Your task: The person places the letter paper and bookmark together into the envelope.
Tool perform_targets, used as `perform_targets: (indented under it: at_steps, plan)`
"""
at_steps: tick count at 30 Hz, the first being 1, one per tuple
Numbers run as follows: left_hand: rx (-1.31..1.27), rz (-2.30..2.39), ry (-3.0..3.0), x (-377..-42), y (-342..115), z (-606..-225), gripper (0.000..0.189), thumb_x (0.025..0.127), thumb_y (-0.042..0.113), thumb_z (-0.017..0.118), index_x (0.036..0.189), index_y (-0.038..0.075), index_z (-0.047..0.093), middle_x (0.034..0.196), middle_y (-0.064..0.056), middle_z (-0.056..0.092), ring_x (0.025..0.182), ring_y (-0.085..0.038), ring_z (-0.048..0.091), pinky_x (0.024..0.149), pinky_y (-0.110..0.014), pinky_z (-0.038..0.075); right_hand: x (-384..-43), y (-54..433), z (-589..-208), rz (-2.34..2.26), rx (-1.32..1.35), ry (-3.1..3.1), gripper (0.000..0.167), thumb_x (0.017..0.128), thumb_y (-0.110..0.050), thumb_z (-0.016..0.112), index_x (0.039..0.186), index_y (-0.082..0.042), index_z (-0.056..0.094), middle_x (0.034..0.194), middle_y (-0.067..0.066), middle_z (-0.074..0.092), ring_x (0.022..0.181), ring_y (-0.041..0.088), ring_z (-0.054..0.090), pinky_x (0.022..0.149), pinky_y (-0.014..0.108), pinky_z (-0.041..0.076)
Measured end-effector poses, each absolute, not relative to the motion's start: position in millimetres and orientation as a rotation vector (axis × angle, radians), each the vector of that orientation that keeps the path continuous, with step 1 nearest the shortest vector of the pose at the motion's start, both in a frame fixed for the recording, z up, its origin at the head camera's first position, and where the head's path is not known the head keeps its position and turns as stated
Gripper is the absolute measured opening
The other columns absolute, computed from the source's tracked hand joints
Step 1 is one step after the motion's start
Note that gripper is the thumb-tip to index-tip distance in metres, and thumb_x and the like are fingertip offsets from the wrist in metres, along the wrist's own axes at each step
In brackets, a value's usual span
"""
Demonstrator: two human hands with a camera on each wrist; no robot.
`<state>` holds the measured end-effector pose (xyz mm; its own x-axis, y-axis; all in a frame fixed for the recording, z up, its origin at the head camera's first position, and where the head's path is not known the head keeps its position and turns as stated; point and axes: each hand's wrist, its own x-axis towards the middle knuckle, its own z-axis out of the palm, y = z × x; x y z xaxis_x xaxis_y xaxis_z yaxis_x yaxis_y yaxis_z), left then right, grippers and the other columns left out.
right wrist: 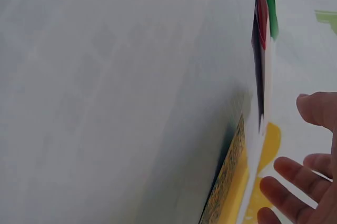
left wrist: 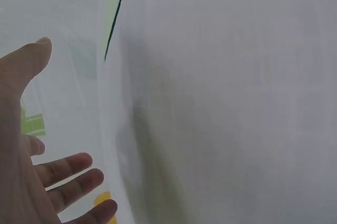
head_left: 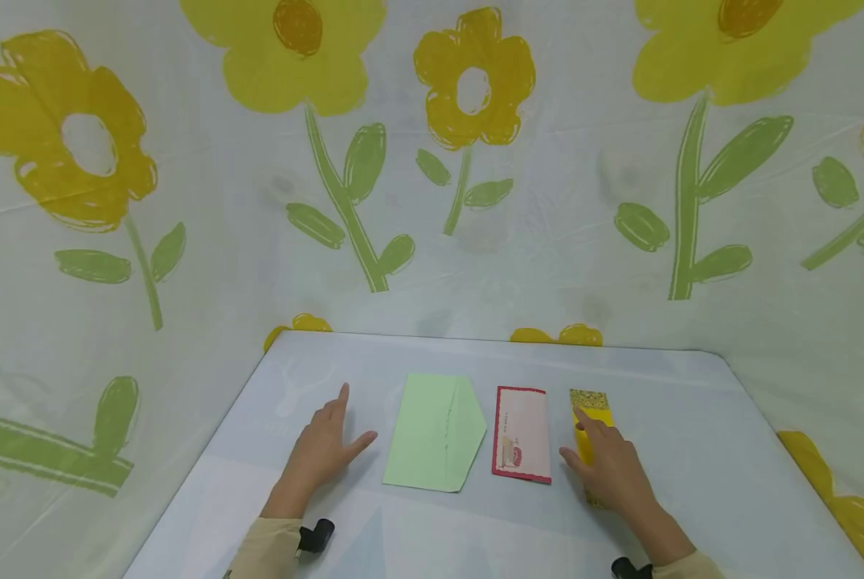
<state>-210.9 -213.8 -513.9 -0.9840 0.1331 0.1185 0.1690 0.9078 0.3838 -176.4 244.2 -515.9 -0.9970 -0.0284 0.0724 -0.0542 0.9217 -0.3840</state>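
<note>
Three flat paper pieces lie in a row on the white table. Leftmost is a light green envelope with a pointed flap toward the right. Beside it lies a pale pink card with a red border and a small printed picture near its bottom. At the right is a narrow yellow strip with gold patterned ends, partly hidden by my right hand. That hand hovers over it with fingers spread, holding nothing. To the left of the envelope, my left hand is spread with thumb out, also holding nothing.
The white table has rounded far corners. Behind and around it hangs a white cloth with yellow flowers and green stems. A black wrist mount shows at the left sleeve, and another at the right.
</note>
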Motion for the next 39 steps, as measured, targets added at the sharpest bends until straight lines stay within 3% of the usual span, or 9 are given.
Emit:
perform_targets:
  at_steps: [12,24,39]
  plan:
    - [-0.254,-0.591,-2.969,-208.6,-204.8,-512.9,0.102,0.092,0.058,0.067,0.161,0.001,0.018,0.133,-0.021,0.061,0.126,-0.042,0.053,0.1,-0.059,0.046,-178.8,219.9,-514.5,0.654,0.082,-3.007,0.082,0.087,-0.032,0.079,0.153,-0.004,0.041,0.116,0.011,0.064,0.102,0.03,0.055,0.094,0.054,0.052]
    - [-0.299,-0.635,-2.96,-207.0,-192.9,-513.8,0.099,0.091,0.062,0.066,0.16,0.004,0.024,0.14,-0.023,0.054,0.128,-0.041,0.052,0.102,-0.058,0.046,-181.1,195.8,-510.1,0.734,0.086,-3.014,0.082,0.086,-0.033,0.079,0.154,-0.008,0.042,0.116,0.009,0.064,0.099,0.025,0.055,0.097,0.051,0.052]
    - [-0.316,-0.688,-3.018,-208.5,-172.3,-513.4,0.09,0.091,0.062,0.066,0.15,-0.001,0.041,0.143,-0.019,0.051,0.129,-0.035,0.052,0.103,-0.052,0.047,-186.1,167.5,-514.2,0.688,0.228,-2.919,0.073,0.086,-0.034,0.081,0.148,-0.009,0.051,0.107,0.005,0.064,0.092,0.021,0.054,0.087,0.043,0.055]
